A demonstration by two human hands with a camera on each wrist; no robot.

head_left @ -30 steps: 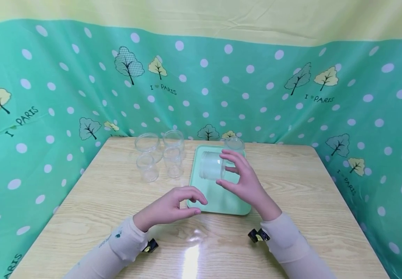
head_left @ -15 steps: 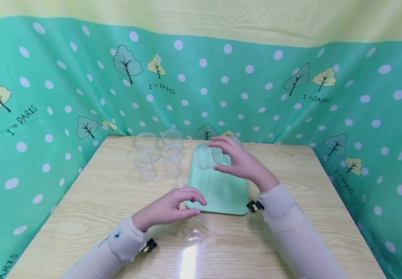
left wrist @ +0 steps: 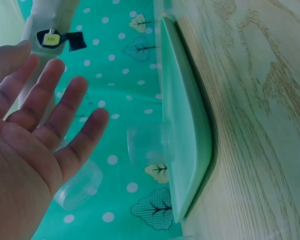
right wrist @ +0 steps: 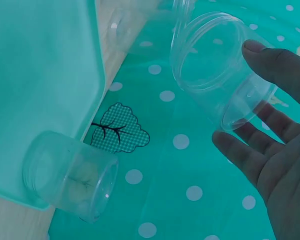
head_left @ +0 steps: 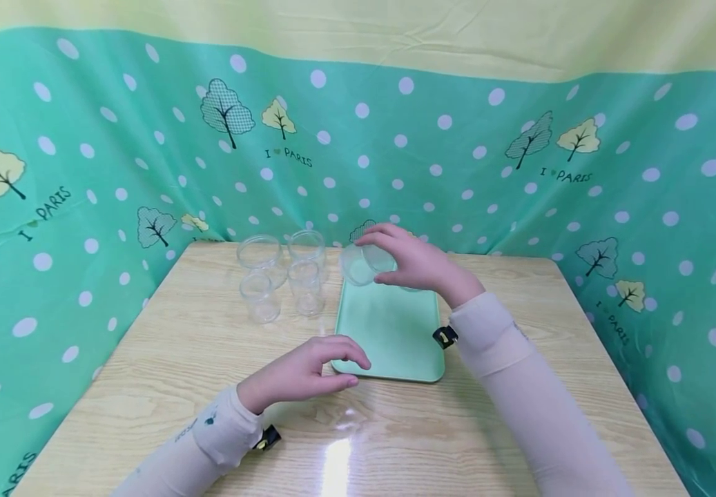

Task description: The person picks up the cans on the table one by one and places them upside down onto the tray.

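Note:
My right hand [head_left: 410, 259] grips a clear jar [head_left: 358, 266] near its base, thumb on one side and fingers on the other. The jar is tilted above the back left of a pale green tray [head_left: 389, 338]; its threaded mouth [right wrist: 210, 47] faces away from the palm. A second clear jar [right wrist: 70, 175] stands mouth-down at the tray's back right, mostly hidden behind the right hand in the head view. My left hand [head_left: 308, 366] is held with relaxed fingers over the tray's front left corner, with nothing in it.
Left of the tray, several clear containers stand on the wooden table [head_left: 208, 359]: a wide one [head_left: 261, 257], a tall one [head_left: 308, 252] and smaller ones in front [head_left: 260, 297]. A green dotted curtain [head_left: 457, 166] rises behind the table.
My right hand has carried the jar toward the back and left, from over the tray's middle to its back left, and the jar's tilt has changed. The left hand has stayed put.

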